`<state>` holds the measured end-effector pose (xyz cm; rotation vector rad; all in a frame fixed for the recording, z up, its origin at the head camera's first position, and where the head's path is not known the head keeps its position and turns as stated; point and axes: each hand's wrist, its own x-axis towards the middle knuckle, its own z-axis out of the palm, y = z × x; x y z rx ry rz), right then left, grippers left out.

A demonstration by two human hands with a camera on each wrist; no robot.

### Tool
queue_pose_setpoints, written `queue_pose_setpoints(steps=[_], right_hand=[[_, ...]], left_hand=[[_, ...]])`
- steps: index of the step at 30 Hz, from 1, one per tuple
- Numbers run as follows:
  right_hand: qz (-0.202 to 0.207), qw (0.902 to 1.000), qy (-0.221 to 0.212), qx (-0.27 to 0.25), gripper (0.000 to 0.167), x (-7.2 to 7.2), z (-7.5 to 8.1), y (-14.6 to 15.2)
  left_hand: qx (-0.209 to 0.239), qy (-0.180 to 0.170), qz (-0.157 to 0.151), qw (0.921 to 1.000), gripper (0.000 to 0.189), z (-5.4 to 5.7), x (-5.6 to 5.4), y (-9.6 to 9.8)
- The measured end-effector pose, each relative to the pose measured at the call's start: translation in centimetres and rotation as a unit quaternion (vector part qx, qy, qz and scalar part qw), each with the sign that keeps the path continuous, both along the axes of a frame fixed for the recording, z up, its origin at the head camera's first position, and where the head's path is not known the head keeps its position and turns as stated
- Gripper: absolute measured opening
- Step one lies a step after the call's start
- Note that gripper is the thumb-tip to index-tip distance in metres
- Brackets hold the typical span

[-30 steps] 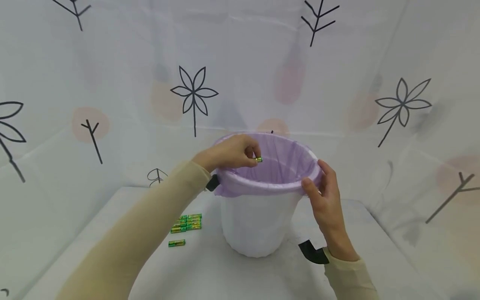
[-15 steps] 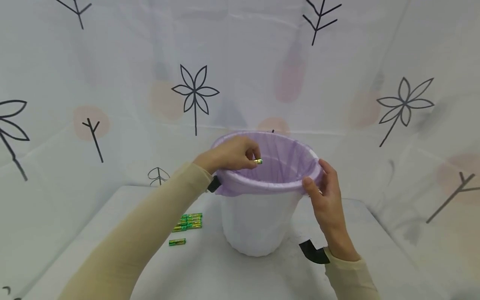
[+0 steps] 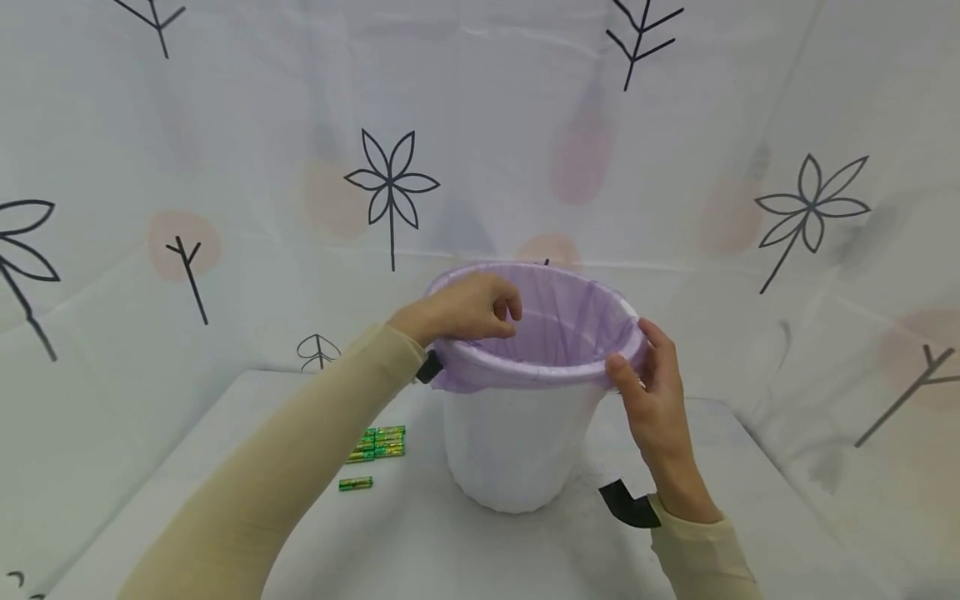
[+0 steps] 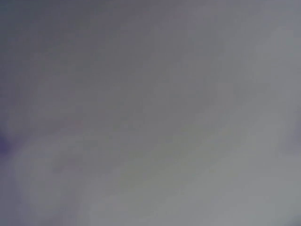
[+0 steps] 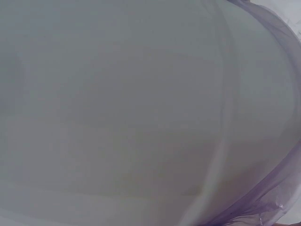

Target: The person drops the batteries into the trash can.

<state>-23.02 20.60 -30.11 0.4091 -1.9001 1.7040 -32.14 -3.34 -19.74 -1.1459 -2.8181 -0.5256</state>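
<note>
A white trash bin (image 3: 517, 450) stands on the table, with a purple bag (image 3: 555, 308) lining it and folded over its rim. My left hand (image 3: 472, 308) hangs over the bin's opening, fingers loosely bent, and no battery shows at its fingertips. The right hand (image 3: 656, 396) grips the bag-covered rim on the right, thumb on the near side. To the left, several green and gold batteries (image 3: 388, 442) lie in rows, partly hidden by the left sleeve. One single battery (image 3: 356, 483) lies nearer. In the right wrist view the bin's wall (image 5: 141, 103) fills most of the picture.
The white table (image 3: 420, 550) has its far edge close to a patterned cloth backdrop (image 3: 262, 167). Black straps (image 3: 628, 505) sit at both wrists. The left wrist view is only a grey blur.
A battery pinched in the left fingertips in both earlier frames is now gone from them, and the fingers have parted slightly. The right hand keeps its grip on the rim.
</note>
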Motion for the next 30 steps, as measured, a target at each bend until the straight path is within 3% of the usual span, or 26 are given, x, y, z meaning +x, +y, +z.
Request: queue_pose_setpoints(steps=[8, 15, 26, 30], right_hand=[[-0.001, 1.0, -0.005, -0.001, 0.06, 0.1, -0.3, 0.1], [0.002, 1.0, 0.001, 0.001, 0.06, 0.0, -0.2, 0.2], [-0.001, 0.9999, -0.005, 0.01, 0.06, 0.1, -0.1, 0.1], [-0.005, 0.9999, -0.003, 0.011, 0.06, 0.0, -0.1, 0.1]], left_hand=[[0.069, 0.051, -0.032, 0.9958, 0.014, 0.5, 0.2, -1.5], [0.124, 0.068, -0.039, 0.9893, 0.015, 0.9, 2.6, -5.1], [0.191, 0.155, -0.039, 0.9685, 0.015, -2.4, 5.2, -10.1], [0.181, 0.15, -0.026, 0.9716, 0.016, -3.3, 6.2, -11.3]])
